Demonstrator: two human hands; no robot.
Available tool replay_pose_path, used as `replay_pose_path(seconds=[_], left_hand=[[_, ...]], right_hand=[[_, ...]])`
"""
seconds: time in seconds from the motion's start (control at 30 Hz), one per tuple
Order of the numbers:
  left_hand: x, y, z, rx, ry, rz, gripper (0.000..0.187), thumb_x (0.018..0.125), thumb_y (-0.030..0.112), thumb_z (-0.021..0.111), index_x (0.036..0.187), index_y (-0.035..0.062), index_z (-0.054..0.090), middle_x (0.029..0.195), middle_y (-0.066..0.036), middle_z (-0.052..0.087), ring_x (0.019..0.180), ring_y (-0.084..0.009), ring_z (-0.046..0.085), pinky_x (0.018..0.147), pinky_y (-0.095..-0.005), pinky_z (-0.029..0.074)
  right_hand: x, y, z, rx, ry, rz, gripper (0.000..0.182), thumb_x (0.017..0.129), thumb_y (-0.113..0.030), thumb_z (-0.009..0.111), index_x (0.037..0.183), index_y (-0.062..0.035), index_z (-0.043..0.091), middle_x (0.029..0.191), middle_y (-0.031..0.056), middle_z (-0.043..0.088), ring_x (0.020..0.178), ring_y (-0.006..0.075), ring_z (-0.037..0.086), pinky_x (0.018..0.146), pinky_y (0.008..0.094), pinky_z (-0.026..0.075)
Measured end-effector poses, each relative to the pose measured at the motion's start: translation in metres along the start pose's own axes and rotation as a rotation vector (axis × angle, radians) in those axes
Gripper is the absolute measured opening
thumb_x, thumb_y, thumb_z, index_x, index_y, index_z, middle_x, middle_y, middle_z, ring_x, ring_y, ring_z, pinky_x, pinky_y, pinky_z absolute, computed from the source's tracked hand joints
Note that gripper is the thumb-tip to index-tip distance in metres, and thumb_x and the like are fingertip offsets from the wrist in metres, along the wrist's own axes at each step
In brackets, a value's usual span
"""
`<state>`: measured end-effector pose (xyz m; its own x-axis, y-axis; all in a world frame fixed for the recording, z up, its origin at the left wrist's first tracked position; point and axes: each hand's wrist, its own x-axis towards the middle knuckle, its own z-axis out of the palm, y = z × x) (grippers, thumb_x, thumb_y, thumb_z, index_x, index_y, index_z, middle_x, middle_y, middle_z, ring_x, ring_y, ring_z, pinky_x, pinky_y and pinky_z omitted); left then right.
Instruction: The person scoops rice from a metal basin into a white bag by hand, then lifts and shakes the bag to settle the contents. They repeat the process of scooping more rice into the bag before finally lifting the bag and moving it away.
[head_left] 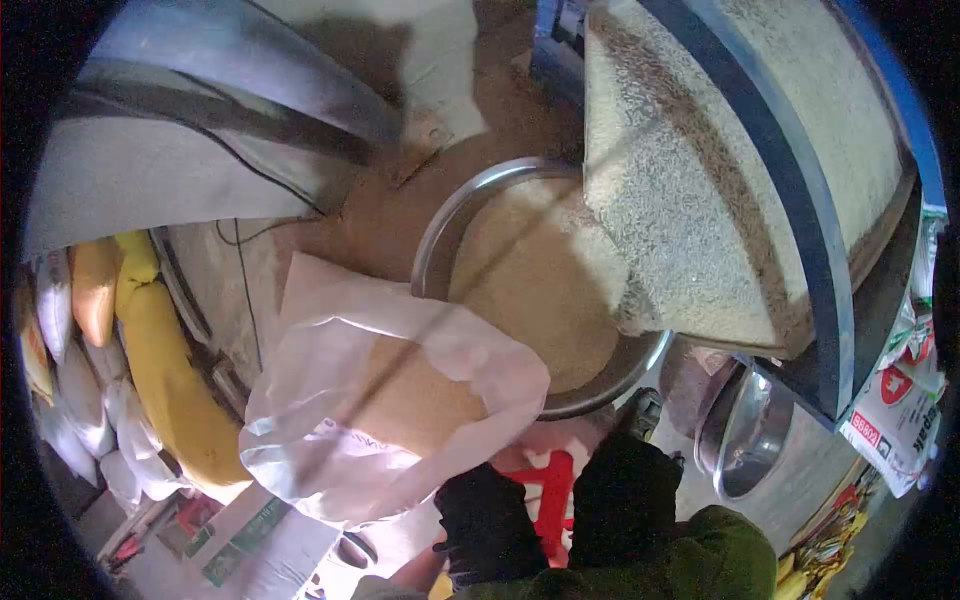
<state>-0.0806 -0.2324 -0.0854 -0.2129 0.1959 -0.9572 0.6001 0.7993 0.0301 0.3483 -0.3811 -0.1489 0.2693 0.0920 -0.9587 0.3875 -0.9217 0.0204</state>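
Note:
A white plastic sack point(290, 420) stands open at left centre, with tan grain point(420, 400) inside. Right behind it is a round metal basin point(435, 245), holding more tan grain point(540, 290). Above the basin's right side, a large framed sieve-like tray point(830, 300) bears pale grains. At the bottom edge, a small skin-toned patch point(418, 572) below the sack may be part of my left hand; its fingers cannot be made out. My right hand does not show; only an olive sleeve or garment point(725, 550) appears at the lower right.
My dark-clad knees point(490, 520) flank a red stool point(553, 500). Filled bags point(165, 375), several of them, line the left. A metal bowl point(755, 440) lies right of my legs, with printed packets point(890, 420) beyond. A black cable point(240, 160) runs across the upper left.

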Motion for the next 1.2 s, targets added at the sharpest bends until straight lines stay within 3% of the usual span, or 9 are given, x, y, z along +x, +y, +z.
replay_pose_path(seconds=[0.63,0.83,0.97,1.0,1.03,1.07,1.13,1.17,1.2], left_hand=[[-0.032,-0.022,0.062,-0.129,0.048,0.042,0.018,0.074,0.019,0.049,0.074,0.0017,0.054,0.066,-0.010,0.056,0.062,-0.0183,0.053,0.050,-0.0322,0.042],[-0.050,-0.010,0.084,-0.126,0.125,0.208,0.018,0.074,0.019,0.049,0.074,0.0015,0.053,0.066,-0.010,0.056,0.063,-0.0187,0.053,0.051,-0.0324,0.042],[-0.066,0.040,0.082,-0.096,0.213,0.436,0.018,0.074,0.019,0.049,0.074,0.0013,0.053,0.067,-0.011,0.056,0.063,-0.0190,0.054,0.051,-0.0325,0.043],[-0.071,0.055,0.075,-0.076,0.253,0.505,0.018,0.074,0.019,0.049,0.074,0.0012,0.053,0.067,-0.011,0.056,0.064,-0.0191,0.054,0.051,-0.0325,0.043],[-0.074,0.076,0.068,-0.055,0.298,0.583,0.018,0.074,0.019,0.049,0.074,0.0012,0.053,0.067,-0.011,0.056,0.064,-0.0191,0.054,0.051,-0.0326,0.043],[-0.081,0.094,0.059,-0.036,0.357,0.657,0.018,0.074,0.019,0.049,0.074,0.0011,0.053,0.067,-0.011,0.056,0.064,-0.0192,0.054,0.051,-0.0326,0.043],[-0.094,0.130,0.019,0.006,0.476,0.784,0.018,0.075,0.018,0.049,0.074,0.0010,0.053,0.067,-0.011,0.056,0.064,-0.0193,0.054,0.052,-0.0326,0.043],[-0.103,0.148,-0.003,0.028,0.515,0.820,0.018,0.075,0.018,0.049,0.075,0.0010,0.053,0.067,-0.011,0.056,0.065,-0.0194,0.054,0.052,-0.0327,0.043],[-0.116,0.155,-0.012,0.024,0.517,0.827,0.018,0.075,0.018,0.049,0.075,0.0010,0.053,0.067,-0.011,0.056,0.065,-0.0194,0.054,0.052,-0.0327,0.043]], right_hand=[[-0.029,-0.003,-0.119,-0.269,-0.196,-0.241,0.045,0.075,-0.032,0.048,0.111,-0.0061,0.040,0.103,0.0097,0.051,0.097,0.0252,0.047,0.085,0.0408,0.034],[-0.033,0.034,-0.153,-0.447,-0.454,-0.355,0.040,0.076,-0.031,0.047,0.107,-0.0058,0.045,0.100,0.0108,0.053,0.095,0.0257,0.048,0.085,0.0388,0.035],[-0.033,0.040,-0.179,-0.676,-0.681,-0.547,0.037,0.077,-0.030,0.046,0.105,-0.0056,0.048,0.098,0.0115,0.054,0.093,0.0260,0.049,0.084,0.0374,0.036],[-0.030,0.033,-0.190,-0.725,-0.631,-0.616,0.037,0.077,-0.029,0.046,0.105,-0.0056,0.049,0.097,0.0117,0.055,0.093,0.0261,0.050,0.084,0.0371,0.036],[-0.069,-0.033,-0.208,-0.819,-0.534,-0.249,0.032,0.077,-0.028,0.045,0.099,-0.0053,0.053,0.102,0.0159,0.052,0.094,0.0283,0.049,0.082,0.0394,0.037],[-0.070,-0.035,-0.222,-0.646,-0.236,-0.425,0.028,0.079,-0.027,0.047,0.097,-0.0077,0.054,0.092,0.0177,0.055,0.086,0.0288,0.053,0.074,0.0381,0.040],[-0.034,-0.040,-0.236,-0.673,0.150,-0.818,0.026,0.078,-0.021,0.045,0.096,-0.0040,0.053,0.094,0.0185,0.054,0.084,0.0345,0.052,0.074,0.0408,0.041],[-0.075,-0.082,-0.248,-0.310,0.042,-0.805,0.026,0.079,-0.021,0.047,0.096,-0.0014,0.053,0.090,0.0177,0.055,0.082,0.0304,0.054,0.072,0.0356,0.042],[-0.084,-0.095,-0.246,-0.301,0.202,-0.839,0.027,0.080,-0.022,0.044,0.098,-0.0030,0.052,0.089,0.0169,0.055,0.083,0.0344,0.052,0.073,0.0374,0.041]])
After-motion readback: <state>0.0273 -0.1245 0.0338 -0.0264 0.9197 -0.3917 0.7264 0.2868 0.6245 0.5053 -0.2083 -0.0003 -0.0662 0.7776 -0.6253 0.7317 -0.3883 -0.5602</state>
